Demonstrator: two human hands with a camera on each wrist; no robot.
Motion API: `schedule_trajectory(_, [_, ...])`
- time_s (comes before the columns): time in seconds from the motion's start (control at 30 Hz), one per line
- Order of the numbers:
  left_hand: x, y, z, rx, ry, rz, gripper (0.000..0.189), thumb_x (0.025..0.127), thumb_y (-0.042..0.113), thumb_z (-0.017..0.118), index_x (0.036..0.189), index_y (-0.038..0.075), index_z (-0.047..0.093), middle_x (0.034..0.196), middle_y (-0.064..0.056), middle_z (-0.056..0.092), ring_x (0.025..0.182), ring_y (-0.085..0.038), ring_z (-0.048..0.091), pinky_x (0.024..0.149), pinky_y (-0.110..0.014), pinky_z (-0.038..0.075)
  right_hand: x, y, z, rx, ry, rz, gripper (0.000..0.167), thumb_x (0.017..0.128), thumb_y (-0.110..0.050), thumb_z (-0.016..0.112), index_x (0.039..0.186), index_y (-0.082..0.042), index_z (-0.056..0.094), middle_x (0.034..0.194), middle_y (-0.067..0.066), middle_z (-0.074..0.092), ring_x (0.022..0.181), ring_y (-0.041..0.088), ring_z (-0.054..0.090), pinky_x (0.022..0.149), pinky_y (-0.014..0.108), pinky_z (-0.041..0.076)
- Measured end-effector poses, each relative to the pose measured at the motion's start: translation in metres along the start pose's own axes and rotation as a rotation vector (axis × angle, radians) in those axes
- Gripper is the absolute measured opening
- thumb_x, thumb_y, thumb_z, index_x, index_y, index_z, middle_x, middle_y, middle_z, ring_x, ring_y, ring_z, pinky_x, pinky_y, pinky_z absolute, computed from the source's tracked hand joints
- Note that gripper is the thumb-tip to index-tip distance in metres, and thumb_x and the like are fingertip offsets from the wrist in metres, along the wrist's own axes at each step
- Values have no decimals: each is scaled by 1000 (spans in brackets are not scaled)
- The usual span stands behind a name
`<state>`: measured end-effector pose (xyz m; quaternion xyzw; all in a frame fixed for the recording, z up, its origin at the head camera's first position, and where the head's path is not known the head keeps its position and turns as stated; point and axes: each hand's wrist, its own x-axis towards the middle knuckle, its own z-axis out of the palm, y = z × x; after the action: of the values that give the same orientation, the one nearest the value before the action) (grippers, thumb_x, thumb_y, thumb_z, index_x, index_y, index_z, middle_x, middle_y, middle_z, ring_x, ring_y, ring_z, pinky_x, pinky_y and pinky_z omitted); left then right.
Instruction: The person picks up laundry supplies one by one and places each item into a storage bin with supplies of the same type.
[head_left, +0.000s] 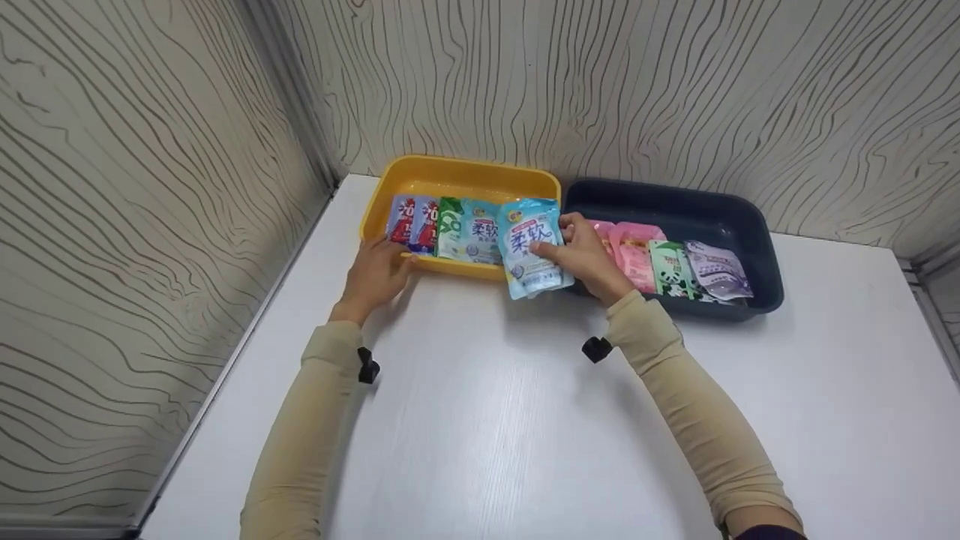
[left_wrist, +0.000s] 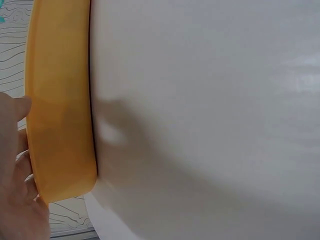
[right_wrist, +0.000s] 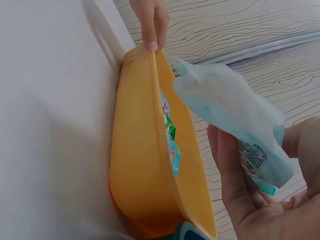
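My right hand (head_left: 589,251) grips a light-blue pouch (head_left: 529,262) with printed characters, thumb across its front. The pouch is raised over the near right edge of a yellow bin (head_left: 457,268); in the right wrist view its pale side (right_wrist: 225,95) faces the camera. At the bin's near left corner, my left hand (head_left: 375,277) pinches the rim, as the right wrist view shows. Inside the bin, two purple-and-red pouches (head_left: 415,223), a green-and-white pouch (head_left: 450,229) and another light-blue pouch (head_left: 480,232) lie side by side.
A dark blue bin (head_left: 671,193) stands against the yellow bin's right side. It holds pink pouches (head_left: 634,251), a green panda-print pouch (head_left: 670,266) and a purple-and-white pouch (head_left: 716,270). Both bins sit on a white table (head_left: 480,420) by the wood-grain-patterned back wall (head_left: 600,90).
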<state>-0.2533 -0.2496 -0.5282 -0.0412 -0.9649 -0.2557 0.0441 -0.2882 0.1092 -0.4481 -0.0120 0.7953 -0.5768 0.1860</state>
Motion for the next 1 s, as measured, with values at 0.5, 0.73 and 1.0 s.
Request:
schedule_trajectory(0.5, [1, 0, 2, -33, -19, -28, 50, 109, 45, 56, 139, 6, 66, 150, -12, 63, 157, -33, 36, 133, -52, 25, 27, 1, 10, 344, -36, 112, 77, 106, -11, 65, 169, -14, 19, 153, 18, 51, 126, 30, 66, 103, 39, 61])
schedule_trajectory(0.73, [0, 1, 0, -40, -15, -22, 48, 109, 44, 56, 139, 7, 66, 150, -12, 63, 158, -33, 36, 134, -52, 22, 39, 8, 16, 458, -42, 84, 78, 107, 1, 53, 172, -11, 11, 162, 20, 44, 141, 33, 55, 116, 42, 51])
schedule_trajectory(1.0, [-2, -1, 1, -23, 16, 2, 51, 109, 44, 57, 135, 3, 68, 147, -16, 65, 156, -36, 39, 132, -53, 25, 52, 19, 25, 423, -45, 65, 72, 110, 0, 48, 171, -7, 11, 168, 18, 38, 148, 31, 50, 122, 43, 45])
